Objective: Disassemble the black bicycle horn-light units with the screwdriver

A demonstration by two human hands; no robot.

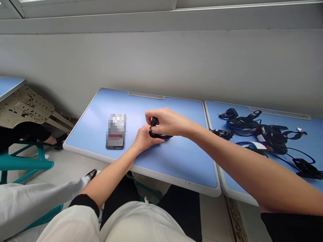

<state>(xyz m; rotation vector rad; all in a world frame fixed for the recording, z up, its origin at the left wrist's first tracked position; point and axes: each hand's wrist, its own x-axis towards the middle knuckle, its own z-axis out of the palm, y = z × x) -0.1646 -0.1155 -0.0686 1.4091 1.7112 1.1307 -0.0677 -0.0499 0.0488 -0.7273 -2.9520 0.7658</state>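
Your right hand, at the centre of the frame, pinches a short upright black part between thumb and bent fingers. Your left hand, just below and to the left of it, grasps the side of the black device beneath, its thumb stretched along the near edge. The device sits between your hands, over the middle of the blue tabletop; your fingers cover much of it, so you cannot tell its full shape or whether it touches the surface.

To the left of your hands, a smartphone lies on the same tabletop, its upper part blurred by pixelation. Beyond your right forearm, a second blue table fills the right of the frame. On it, a black ring-shaped clamp lies near the left edge, beside a cluster of black devices with glossy coloured shells, with thin black cables among them.

At the left edge of the frame are a dark-speckled cream seat and a teal stool; a person's leg in white trousers reaches in at lower left. A plain pale wall spans the upper frame.
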